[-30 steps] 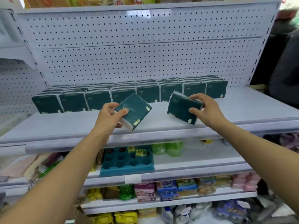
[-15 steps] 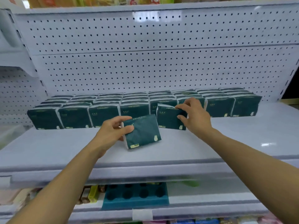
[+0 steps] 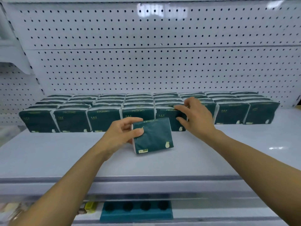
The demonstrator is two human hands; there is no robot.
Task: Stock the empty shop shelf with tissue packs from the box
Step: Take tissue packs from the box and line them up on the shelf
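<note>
Head view: on the pale grey metal shelf [image 3: 48,159], the left hand [image 3: 121,136] pinches a dark green plastic-wrapped tissue pack [image 3: 153,137] by its left end, upright. Beside it, the right hand [image 3: 197,118], fingers spread, presses a placed pack [image 3: 169,116] into the front row. Packs look light, soft and slippery; gripping the short ends seems best.

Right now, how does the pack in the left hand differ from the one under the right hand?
The left hand holds its tissue pack out in front of the row and tilted; the right hand has its pack upright in the front row, flush with its neighbours. The left pack's face is unobstructed; the right pack is partly hidden behind it. Both are dark green with identical print.
</note>
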